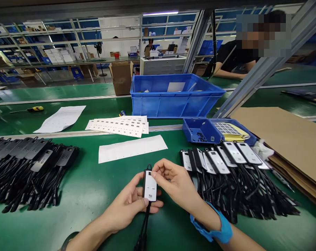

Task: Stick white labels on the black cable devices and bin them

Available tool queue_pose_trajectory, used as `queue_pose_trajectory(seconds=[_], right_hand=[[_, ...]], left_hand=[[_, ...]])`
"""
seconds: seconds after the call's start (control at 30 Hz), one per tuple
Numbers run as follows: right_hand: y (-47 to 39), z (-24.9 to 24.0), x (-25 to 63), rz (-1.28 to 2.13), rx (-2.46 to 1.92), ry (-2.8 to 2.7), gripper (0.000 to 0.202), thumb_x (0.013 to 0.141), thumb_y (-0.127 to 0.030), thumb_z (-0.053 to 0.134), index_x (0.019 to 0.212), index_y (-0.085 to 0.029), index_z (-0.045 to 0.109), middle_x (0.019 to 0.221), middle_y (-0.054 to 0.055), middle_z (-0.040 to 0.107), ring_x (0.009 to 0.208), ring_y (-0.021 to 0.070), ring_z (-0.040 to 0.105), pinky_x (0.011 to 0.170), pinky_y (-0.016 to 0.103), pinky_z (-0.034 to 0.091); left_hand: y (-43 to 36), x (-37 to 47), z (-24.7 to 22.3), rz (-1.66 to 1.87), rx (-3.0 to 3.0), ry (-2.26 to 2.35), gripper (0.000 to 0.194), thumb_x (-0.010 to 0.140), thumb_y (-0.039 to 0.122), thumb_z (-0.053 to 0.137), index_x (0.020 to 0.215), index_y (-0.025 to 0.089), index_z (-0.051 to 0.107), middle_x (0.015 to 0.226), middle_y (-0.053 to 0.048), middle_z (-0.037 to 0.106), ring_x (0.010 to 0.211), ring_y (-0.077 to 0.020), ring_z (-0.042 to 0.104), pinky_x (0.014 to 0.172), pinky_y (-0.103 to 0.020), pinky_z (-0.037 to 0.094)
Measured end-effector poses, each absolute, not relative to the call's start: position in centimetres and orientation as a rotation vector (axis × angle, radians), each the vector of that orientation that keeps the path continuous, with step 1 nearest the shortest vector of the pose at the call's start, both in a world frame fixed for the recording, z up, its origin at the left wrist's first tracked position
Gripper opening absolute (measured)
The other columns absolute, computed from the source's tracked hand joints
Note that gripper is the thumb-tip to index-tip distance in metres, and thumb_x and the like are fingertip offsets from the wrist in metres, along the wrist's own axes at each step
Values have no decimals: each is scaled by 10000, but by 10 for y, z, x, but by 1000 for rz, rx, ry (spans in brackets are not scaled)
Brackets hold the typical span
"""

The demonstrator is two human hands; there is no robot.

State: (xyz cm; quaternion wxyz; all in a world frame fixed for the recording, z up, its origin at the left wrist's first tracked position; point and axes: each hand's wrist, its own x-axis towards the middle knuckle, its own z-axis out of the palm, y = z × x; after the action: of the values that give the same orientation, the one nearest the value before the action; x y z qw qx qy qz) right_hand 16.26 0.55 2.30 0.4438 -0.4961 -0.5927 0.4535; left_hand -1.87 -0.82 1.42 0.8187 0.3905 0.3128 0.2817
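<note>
Cradled in my left hand (133,198) is a small black controller box (150,186) with a white face label, marked "TS3", and a dark window near its top. Black cables hang from its lower end. The thumb and index finger of my right hand (176,179) are pinched at the label's upper right corner, touching the box; whether something tiny is between them I cannot tell. To the right lies a pile of white-faced controller boxes (217,162) with cables. A pile of similar boxes (29,150), mostly dark-faced, lies at the left.
Behind my hands are a blank white strip (133,149) and printed label sheets (121,125). A large blue bin (173,104) stands at the back, with a small blue tray (199,132) before it. Cardboard (285,139) and a slanted metal post (264,66) bound the right.
</note>
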Motion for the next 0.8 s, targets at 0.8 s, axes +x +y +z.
queue_pose_trajectory(seconds=[0.8], right_hand=[[-2,25,159,1093,-1375,-1773,577,849,-388,648,1370,-241,447,1105,99,537,902,226,594,652,303,545]], left_hand=[[-3,-20,24,662,752,606,530,861,396,612,1284,156,402,1005,-142,669,914,-304,679,854,-445,520]])
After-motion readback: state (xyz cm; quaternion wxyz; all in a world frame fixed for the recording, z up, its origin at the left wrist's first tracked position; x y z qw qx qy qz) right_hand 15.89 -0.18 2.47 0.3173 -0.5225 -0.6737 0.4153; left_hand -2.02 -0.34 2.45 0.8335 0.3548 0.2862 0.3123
